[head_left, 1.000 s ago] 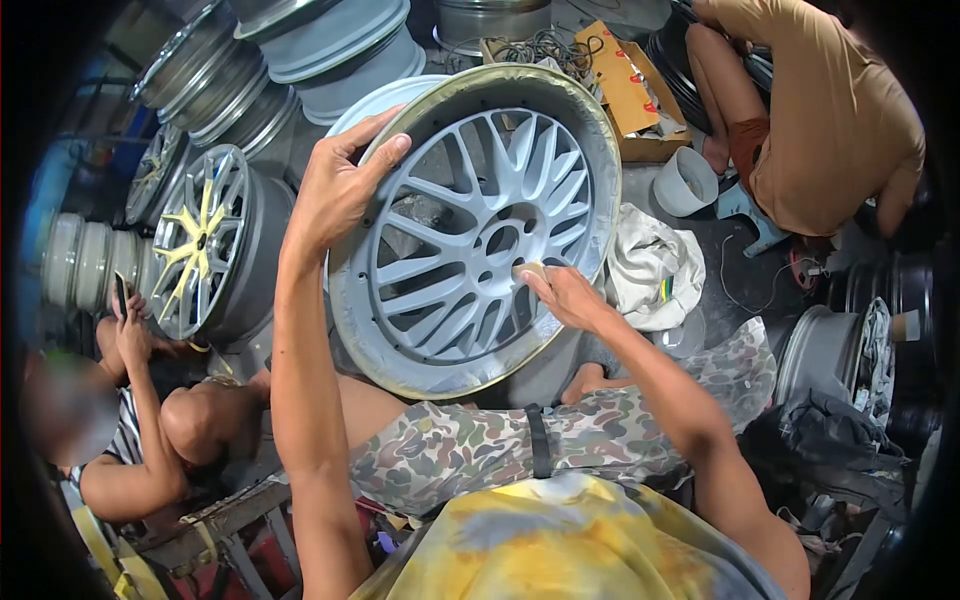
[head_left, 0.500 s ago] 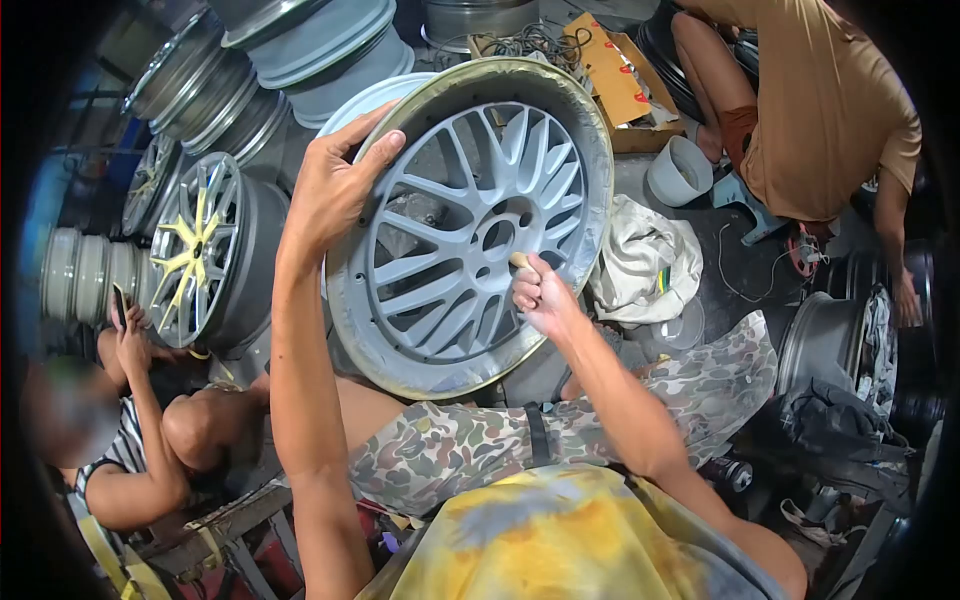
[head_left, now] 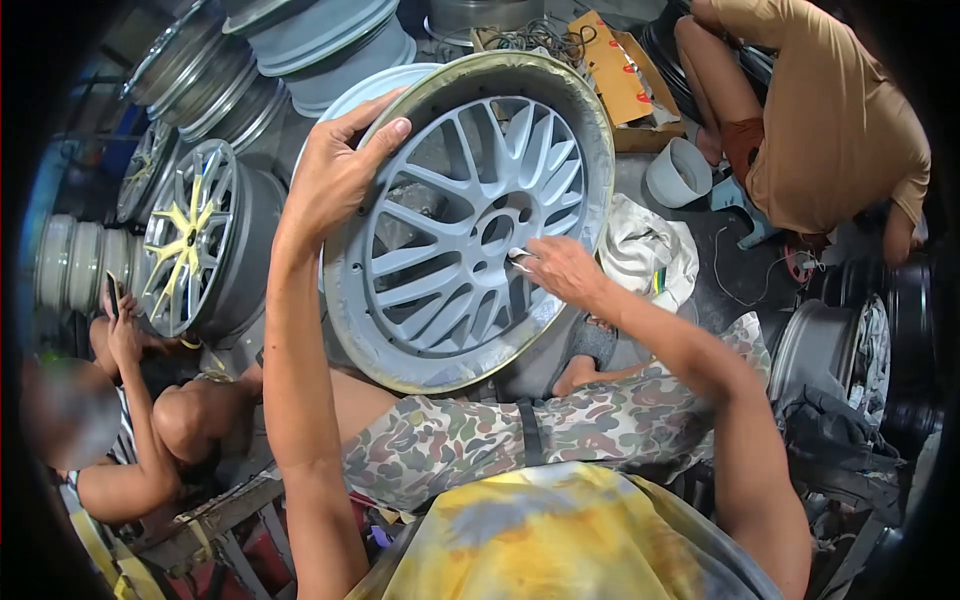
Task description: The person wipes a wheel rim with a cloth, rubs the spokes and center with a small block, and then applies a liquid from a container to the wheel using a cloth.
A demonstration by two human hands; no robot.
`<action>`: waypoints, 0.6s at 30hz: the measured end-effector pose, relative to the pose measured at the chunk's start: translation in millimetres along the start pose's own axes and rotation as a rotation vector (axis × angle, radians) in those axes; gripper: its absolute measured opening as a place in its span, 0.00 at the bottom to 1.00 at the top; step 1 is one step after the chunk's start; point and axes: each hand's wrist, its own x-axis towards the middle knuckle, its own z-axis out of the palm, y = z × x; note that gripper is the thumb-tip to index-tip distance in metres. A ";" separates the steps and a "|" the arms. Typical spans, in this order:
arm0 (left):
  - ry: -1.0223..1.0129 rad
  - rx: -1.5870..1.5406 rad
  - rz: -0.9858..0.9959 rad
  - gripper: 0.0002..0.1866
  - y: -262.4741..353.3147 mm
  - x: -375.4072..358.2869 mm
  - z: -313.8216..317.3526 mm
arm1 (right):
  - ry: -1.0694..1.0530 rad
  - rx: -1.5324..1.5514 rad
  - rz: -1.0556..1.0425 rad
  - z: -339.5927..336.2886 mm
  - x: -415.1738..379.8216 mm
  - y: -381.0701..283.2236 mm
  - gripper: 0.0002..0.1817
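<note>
A grey multi-spoke car wheel rim (head_left: 430, 262) leans tilted in front of me, its outer lip masked with a dull film. My left hand (head_left: 335, 180) grips the lip at the upper left, thumb on the front and fingers behind. Close to the hub, my right hand (head_left: 565, 270) pinches a small pale folded piece (head_left: 519, 257) against or just over the spokes beside the bolt holes. What exactly this piece is made of I cannot make out. Below the rim are my camouflage-patterned trousers (head_left: 450, 445).
Stacked rims (head_left: 330, 50) stand at the back left, near a rim with yellow-masked spokes (head_left: 190, 237). One person (head_left: 140, 440) sits left with a phone; another (head_left: 830, 120) crouches right. A white bucket (head_left: 679, 172), a cardboard box (head_left: 640, 100) and a pale cloth (head_left: 645, 245) lie beyond the rim.
My right hand has turned flatter over the spokes, its elbow swung outward, with the piece still pinched. My left hand keeps its hold. The person at right has leaned and drawn an arm in.
</note>
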 end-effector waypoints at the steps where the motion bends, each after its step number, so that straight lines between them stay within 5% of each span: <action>1: -0.003 0.000 0.003 0.26 -0.6 0.5 -0.6 | 0.067 0.125 0.206 9.7 -0.3 -13.7 0.14; 3: -0.003 -0.006 -0.002 0.26 -0.9 -0.2 -2.0 | 0.024 0.536 0.652 7.5 6.1 -30.2 0.22; 4: -0.009 -0.017 -0.004 0.27 -1.1 0.0 -1.2 | 0.026 0.541 0.659 8.4 4.1 -25.7 0.22; 6: 0.004 -0.014 -0.001 0.25 -2.2 0.2 1.4 | 0.052 1.146 0.922 3.2 -3.6 -9.9 0.24; 8: 0.045 -0.015 -0.007 0.23 -3.8 -1.5 2.3 | 0.181 1.079 0.832 -6.5 -8.1 -2.9 0.24; 10: 0.036 -0.076 -0.024 0.23 -1.1 -0.3 2.8 | 0.398 0.516 0.579 -32.0 3.8 0.4 0.26; 12: 0.033 -0.039 0.013 0.23 -6.8 3.3 3.5 | 0.348 0.409 0.570 -20.1 14.0 0.8 0.26; 14: 0.045 0.003 0.050 0.23 -4.2 6.3 -0.3 | 0.166 0.472 0.855 4.2 31.2 4.8 0.25; 15: 0.038 -0.041 0.019 0.22 1.1 3.2 1.7 | 0.321 0.816 0.887 5.2 34.1 3.2 0.24; 16: 0.022 -0.086 -0.013 0.22 3.5 0.6 4.0 | 0.315 0.823 0.893 4.5 27.1 -0.6 0.24; 18: 0.037 -0.003 0.019 0.22 0.8 1.9 1.8 | 0.269 1.836 1.152 -13.5 18.0 -1.9 0.22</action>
